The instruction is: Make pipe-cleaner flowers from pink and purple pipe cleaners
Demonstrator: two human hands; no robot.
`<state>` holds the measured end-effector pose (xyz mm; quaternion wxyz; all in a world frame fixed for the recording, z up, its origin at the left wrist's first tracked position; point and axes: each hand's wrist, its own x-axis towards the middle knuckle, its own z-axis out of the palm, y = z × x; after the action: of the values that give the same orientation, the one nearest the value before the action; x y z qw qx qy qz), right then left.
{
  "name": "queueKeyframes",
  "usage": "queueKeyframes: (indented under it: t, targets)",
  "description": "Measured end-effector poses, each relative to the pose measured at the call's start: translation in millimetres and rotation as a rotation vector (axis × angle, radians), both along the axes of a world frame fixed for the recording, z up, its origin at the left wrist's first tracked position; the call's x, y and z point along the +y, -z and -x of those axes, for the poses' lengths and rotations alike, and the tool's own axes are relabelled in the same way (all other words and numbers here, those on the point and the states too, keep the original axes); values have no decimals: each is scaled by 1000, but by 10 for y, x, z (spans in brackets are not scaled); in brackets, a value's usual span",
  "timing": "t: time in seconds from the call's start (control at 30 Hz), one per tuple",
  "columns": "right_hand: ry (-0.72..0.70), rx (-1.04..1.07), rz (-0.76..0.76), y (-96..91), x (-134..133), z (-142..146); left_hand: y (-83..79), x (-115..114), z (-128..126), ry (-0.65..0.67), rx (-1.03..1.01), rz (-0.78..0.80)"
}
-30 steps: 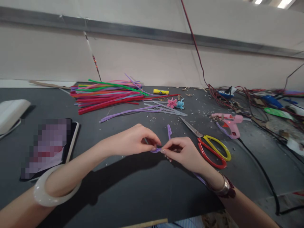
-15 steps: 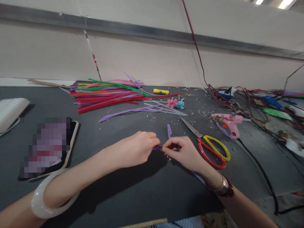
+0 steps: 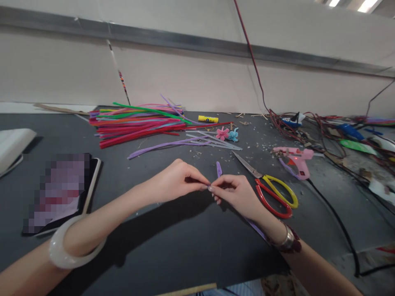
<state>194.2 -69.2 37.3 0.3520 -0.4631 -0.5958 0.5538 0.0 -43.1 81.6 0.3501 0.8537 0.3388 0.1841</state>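
A purple pipe cleaner (image 3: 219, 169) is held in my right hand (image 3: 239, 195), between thumb and index finger. One folded end sticks up behind the fingers, and a long purple length trails under the right wrist. My left hand (image 3: 175, 181) pinches at the same spot, its thumb and fingertips meeting those of the right; the bit between them is mostly hidden. Red-and-yellow-handled scissors (image 3: 276, 193) lie just right of my right hand. Beyond the hands, a pink flower (image 3: 222, 133) and a blue flower (image 3: 233, 135) rest near loose purple pipe cleaners (image 3: 160, 146).
A bundle of coloured pipe cleaners (image 3: 138, 127) lies at the back, with a yellow glue stick (image 3: 207, 119) beside it. A pink glue gun (image 3: 298, 158) trails a black cord. A phone (image 3: 92, 176) lies at left. Tangled wires (image 3: 277, 121) and scraps clutter the right.
My left hand has turned from a curled grip to a pinch with straighter fingers and closed in on the right fingertips. The purple stretch between the hands is now hardly visible.
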Motion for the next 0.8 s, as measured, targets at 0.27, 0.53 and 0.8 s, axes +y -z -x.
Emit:
queueKeyframes:
  t: [0.27,0.53,0.8]
  targets:
    - [-13,-109,-56,5,8,-4,81,39,-11,-82,-30,5]
    - [38,-324,-570,28,-8,-16,123,25,-43,-135,-35,62]
    - [56,-300,-631,32,-7,-13,171,-3,-66,-204,-55,3]
